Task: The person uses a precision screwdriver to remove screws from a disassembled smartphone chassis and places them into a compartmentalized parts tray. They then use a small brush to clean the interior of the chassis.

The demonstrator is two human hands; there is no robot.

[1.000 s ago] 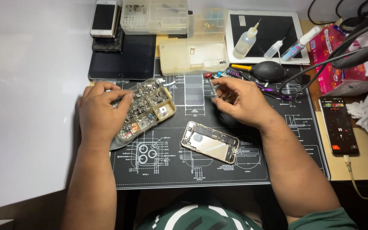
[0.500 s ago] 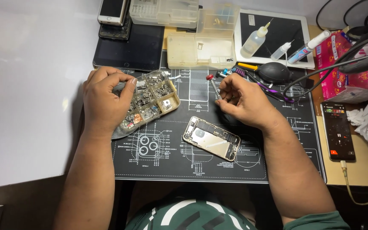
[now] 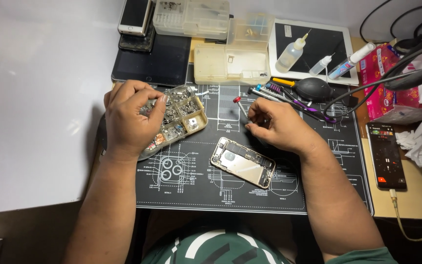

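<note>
Head view, left grip point(image 3: 132, 117) pinching over parts tray point(image 3: 187, 117), right grip point(image 3: 279, 128) pinching screwdriver point(image 3: 241, 106), opened phone point(image 3: 242, 162) below.

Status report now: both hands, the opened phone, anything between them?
Left hand over parts tray, fingers pinched. Right hand holds red-tipped screwdriver. Opened phone flat on mat, untouched. Nothing in the way.

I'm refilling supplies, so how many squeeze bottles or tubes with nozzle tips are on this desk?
3, all at the upper right: a larger clear bottle on the white-framed tablet, a smaller bottle beside it, and a white tube at the tablet's right edge. Clutter may hide others.
</note>
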